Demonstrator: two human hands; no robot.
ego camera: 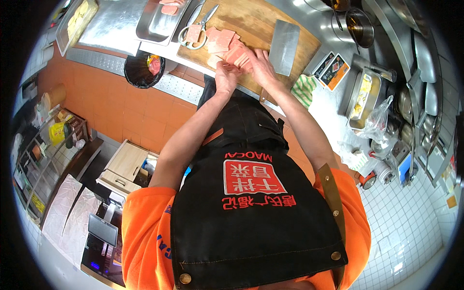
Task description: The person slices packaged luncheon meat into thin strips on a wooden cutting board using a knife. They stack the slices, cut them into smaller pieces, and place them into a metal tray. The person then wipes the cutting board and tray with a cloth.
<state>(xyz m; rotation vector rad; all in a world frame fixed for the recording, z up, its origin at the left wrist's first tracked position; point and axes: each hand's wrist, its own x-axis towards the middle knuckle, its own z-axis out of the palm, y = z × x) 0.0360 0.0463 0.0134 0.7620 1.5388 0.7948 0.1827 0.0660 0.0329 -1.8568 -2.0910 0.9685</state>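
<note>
Pink slices of luncheon meat (221, 40) lie in an overlapping pile on a wooden cutting board (250, 18). My left hand (227, 77) grips the near edge of the slices, fingertips partly hidden. From the right, my right hand (261, 68) holds the same row of slices, its fingers bent along them. A cleaver blade (284, 47) lies flat just beyond my right hand. Left of the pile are kitchen scissors (208, 16), with one slice across their pale handles. More slices sit in a steel tray (156, 21) at the board's left.
A black-lined bin (144, 74) stands below the counter, left of my arms. Right of the board lie a green-striped cloth (303, 88) and two printed packets (331, 70). Farther right are a steel pan of yellow food (364, 98) and pots (353, 29). A clear container (78, 25) stands far left.
</note>
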